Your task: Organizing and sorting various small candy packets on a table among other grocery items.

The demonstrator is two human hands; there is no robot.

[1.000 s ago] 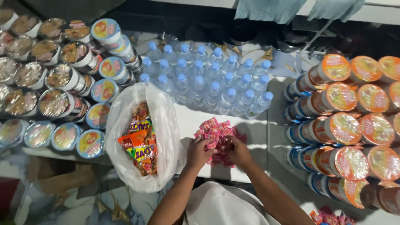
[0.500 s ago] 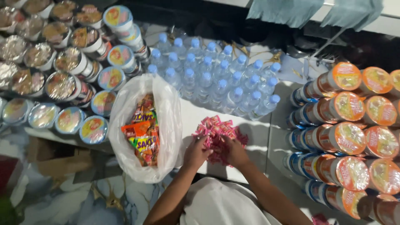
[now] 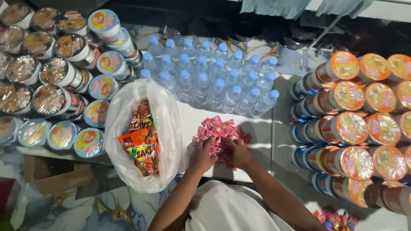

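Observation:
A heap of small pink wrapped sweets (image 3: 222, 130) lies on a white board (image 3: 257, 137). My left hand (image 3: 202, 156) rests on the near left side of the heap, fingers curled into it. My right hand (image 3: 238, 153) lies on the near right side, fingers among the sweets too. Just left of my left hand stands an open white plastic bag (image 3: 165, 124) holding colourful snack packets (image 3: 141, 143).
Blue-capped water bottles (image 3: 209, 72) stand in rows behind the sweets. Stacked cup noodles with orange lids (image 3: 364, 128) lie on the right, blue-lidded and foil-lidded cups (image 3: 60, 85) on the left. A cardboard box (image 3: 55, 175) sits at lower left.
The camera view has shifted slightly. Both hands stay on the pink sweets, pressed a little closer together at the near side of the heap.

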